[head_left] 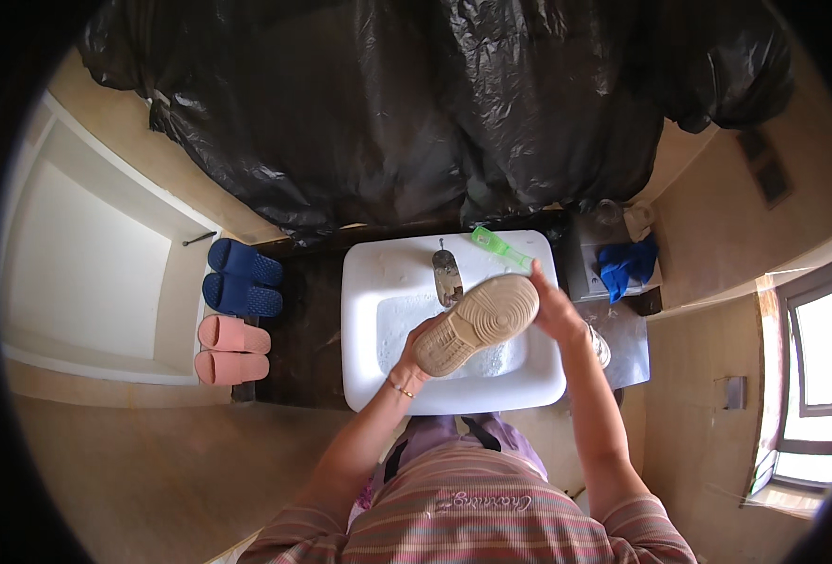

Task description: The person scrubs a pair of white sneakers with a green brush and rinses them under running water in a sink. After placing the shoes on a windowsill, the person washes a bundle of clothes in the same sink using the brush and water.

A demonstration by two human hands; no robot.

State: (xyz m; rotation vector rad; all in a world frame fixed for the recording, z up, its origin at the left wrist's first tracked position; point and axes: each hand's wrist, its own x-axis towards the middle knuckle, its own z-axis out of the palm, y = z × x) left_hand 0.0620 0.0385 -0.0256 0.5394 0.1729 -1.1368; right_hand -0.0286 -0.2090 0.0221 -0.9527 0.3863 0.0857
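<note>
A shoe point(478, 322) is held over the white sink point(359, 376), its beige, ridged sole turned up toward me. My left hand point(410, 359) grips one end of it, its fingers mostly hidden behind the shoe. At the other end my right hand point(555, 308) holds it along the edge. Behind the shoe stands a metal faucet point(447, 274), and the basin below looks wet, with water or suds in it. A light green brush point(501, 247) lies on the sink's back right rim, close to my right hand.
Blue slippers point(244, 278) and pink slippers point(233, 350) lie at the left. Black plastic sheeting point(388, 113) hangs behind the sink. A blue cloth point(626, 268) lies on a box at the right, and a white object point(601, 352) sits partly behind my right forearm. A window point(815, 367) is far right.
</note>
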